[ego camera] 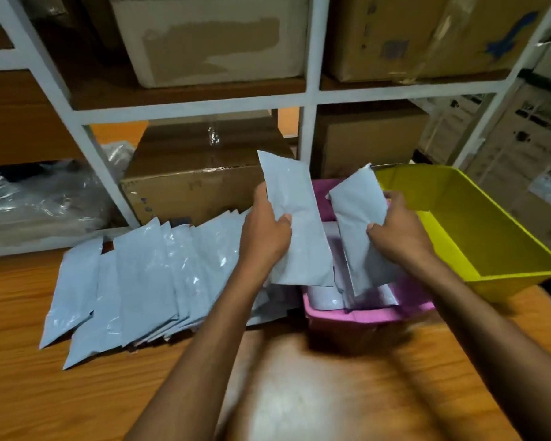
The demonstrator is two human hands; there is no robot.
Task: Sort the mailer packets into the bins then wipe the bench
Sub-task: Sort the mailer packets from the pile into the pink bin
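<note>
Head view: the left hand grips a grey mailer packet by its edge, thumb on the front, near the pink bin. The right hand grips a second packet, tilted, above that bin and beside the yellow bin. A fanned row of packets lies to the left on the desk. The print on the cardboard box looks too blurred to read.

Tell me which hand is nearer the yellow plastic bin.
Right. The right hand, holding a grey plastic mailer packet, hovers over the pink plastic bin beside the yellow plastic bin. The left hand, holding another grey packet, is farther left, across the pink bin.
</note>
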